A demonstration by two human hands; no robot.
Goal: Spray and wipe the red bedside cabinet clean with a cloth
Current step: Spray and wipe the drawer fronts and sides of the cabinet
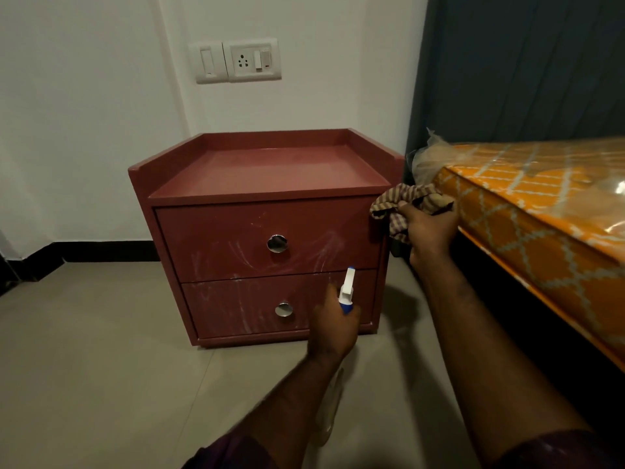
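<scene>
Two hands, well apart. Left hand (333, 328) low, wrapped round the neck of one spray bottle (347, 291), white-and-blue nozzle towards the lower drawer (230, 308). Right hand (429, 231) higher, clenched on one striped cloth (402, 198), bunched at the right front corner of the red bedside cabinet (270, 170); contact with the wood not clear. One cabinet, on the grey tiled floor (84, 350), back to the white wall, just beside one orange mattress (541, 211) in clear plastic. Two drawers, upper drawer (220, 238) above the lower, both closed, both streaked with whitish smears. Two round chrome pulls, upper pull (277, 243) and lower pull (284, 309). Two switch plates (253, 59) on the wall above. One dark curtain (524, 62) behind the mattress.
</scene>
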